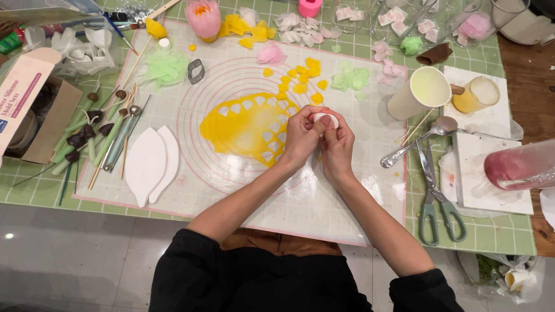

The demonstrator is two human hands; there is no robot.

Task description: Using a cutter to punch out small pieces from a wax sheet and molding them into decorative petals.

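Observation:
My left hand [302, 134] and my right hand [337, 144] meet over the translucent work mat [231, 173], both pinching a small white piece of paste [325, 118] between the fingertips. Just left of the hands lies a flat sheet of yellow paste [243, 124] with several petal-shaped holes cut out of it. Small yellow cut petals [300, 78] are scattered on the mat beyond the hands. A metal petal cutter [196, 71] rests farther left.
Two white leaf-shaped moulds [151, 164] and several modelling tools [113, 138] lie at the left, next to an open cardboard box [32, 110]. A paper cup [419, 92], a spoon [422, 138], green-handled scissors [436, 196] and a pink-tinted glass [520, 167] sit at the right.

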